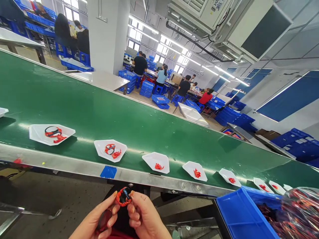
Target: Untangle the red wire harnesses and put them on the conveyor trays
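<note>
- Green conveyor belt (74, 99) carries white trays (101, 146), spaced apart, seemingly to keep each red assembly separate.
- Left hand (96, 217) and right hand (146, 215), both curled, pinch a red-and-black looped piece (123, 196) between their fingertips, held up below the belt's edge.
- Blue plastic bin (239, 214) sits nearby, keeping tangled red parts (267, 212) within reach.

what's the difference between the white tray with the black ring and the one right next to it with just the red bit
The left tray holds a black-and-red ring and a red tangle; the right tray holds only a small red tangle. The left tray's contents cover more of it than the right tray's. Both are white, angular trays on the green conveyor belt.
</note>
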`<state>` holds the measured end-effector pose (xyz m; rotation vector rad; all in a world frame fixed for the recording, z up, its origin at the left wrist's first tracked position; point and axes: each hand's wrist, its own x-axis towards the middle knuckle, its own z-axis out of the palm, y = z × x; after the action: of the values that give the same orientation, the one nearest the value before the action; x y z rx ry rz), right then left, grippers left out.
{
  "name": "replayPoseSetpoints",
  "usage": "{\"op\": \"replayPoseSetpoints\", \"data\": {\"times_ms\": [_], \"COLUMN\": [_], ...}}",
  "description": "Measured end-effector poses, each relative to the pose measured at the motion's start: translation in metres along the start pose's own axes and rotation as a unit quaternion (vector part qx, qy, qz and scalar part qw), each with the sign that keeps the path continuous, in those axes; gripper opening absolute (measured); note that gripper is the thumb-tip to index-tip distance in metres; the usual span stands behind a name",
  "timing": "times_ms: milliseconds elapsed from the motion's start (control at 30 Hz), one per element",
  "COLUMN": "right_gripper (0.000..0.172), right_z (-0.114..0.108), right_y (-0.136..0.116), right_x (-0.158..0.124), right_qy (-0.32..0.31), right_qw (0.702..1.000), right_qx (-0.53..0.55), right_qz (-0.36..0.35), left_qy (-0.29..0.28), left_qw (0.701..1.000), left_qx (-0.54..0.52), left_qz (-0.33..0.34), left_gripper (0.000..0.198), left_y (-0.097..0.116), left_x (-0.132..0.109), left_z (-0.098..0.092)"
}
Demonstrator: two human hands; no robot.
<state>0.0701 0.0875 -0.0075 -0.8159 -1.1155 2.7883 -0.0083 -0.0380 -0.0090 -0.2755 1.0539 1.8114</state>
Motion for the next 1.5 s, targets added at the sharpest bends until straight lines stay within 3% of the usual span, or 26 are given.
{"op": "replayPoseSetpoints", "data": {"times_ms": [167,300,367,500,533,600,667,733,800,867,933,1000,1067,1200,1500], "right_gripper": [0.039,0.036,0.033,0.021,0.02,0.022,0.024,0.025,0.026,0.019,0.005,0.025,0.036,0.042,0.048], "right_z": [0.001,0.008,0.01,0.009,0.01,0.013,0.019,0.026,0.03,0.028,0.022,0.013,0.006,0.0,-0.001], "right_y": [0.007,-0.006,-0.025,-0.068,-0.075,-0.076,-0.064,-0.043,-0.021,-0.004,0.004,0.005,0.002,-0.001,0.001], "right_x": [0.002,0.0,0.003,0.015,0.016,0.012,0.002,-0.011,-0.019,-0.02,-0.016,-0.012,-0.011,-0.012,-0.014], "right_qy": [0.009,0.049,0.103,0.197,0.204,0.204,0.167,0.078,-0.004,-0.006,0.031,0.038,0.013,0.005,0.036], "right_qw": [1.0,0.981,0.93,0.745,0.716,0.697,0.712,0.733,0.728,0.741,0.828,0.932,0.984,1.0,0.997], "right_qx": [-0.015,-0.145,-0.281,-0.53,-0.561,-0.586,-0.592,-0.605,-0.624,-0.609,-0.509,-0.331,-0.161,-0.001,0.071], "right_qz": [-0.016,-0.118,-0.214,-0.355,-0.362,-0.359,-0.338,-0.302,-0.283,-0.283,-0.235,-0.144,-0.071,-0.018,0.024], "left_qy": [0.004,0.016,0.044,0.076,0.072,0.057,0.042,0.022,-0.008,-0.046,-0.068,-0.08,-0.092,-0.091,-0.08], "left_qw": [0.998,0.998,0.999,0.995,0.995,0.994,0.993,0.992,0.994,0.993,0.992,0.991,0.992,0.995,0.995], "left_qx": [0.046,0.029,-0.013,-0.066,-0.075,-0.097,-0.114,-0.12,-0.111,-0.102,-0.104,-0.101,-0.084,-0.045,-0.042], "left_qz": [0.045,0.048,0.026,-0.01,-0.01,-0.008,0.001,0.008,-0.009,-0.029,-0.032,-0.02,-0.011,-0.009,-0.052], "left_gripper": [0.029,0.028,0.022,0.017,0.017,0.019,0.019,0.02,0.025,0.033,0.037,0.037,0.032,0.022,0.03], "left_y": [0.0,0.005,0.01,0.018,0.02,0.02,0.018,0.015,0.012,0.009,0.007,0.006,0.004,-0.001,-0.007], "left_x": [-0.001,-0.003,-0.002,0.001,0.001,0.001,0.001,0.002,0.002,0.002,0.001,-0.001,-0.002,-0.001,0.004], "left_z": [0.002,0.003,0.002,-0.001,-0.001,-0.001,-0.001,-0.002,-0.003,-0.004,-0.004,-0.004,-0.004,-0.002,-0.003]}}
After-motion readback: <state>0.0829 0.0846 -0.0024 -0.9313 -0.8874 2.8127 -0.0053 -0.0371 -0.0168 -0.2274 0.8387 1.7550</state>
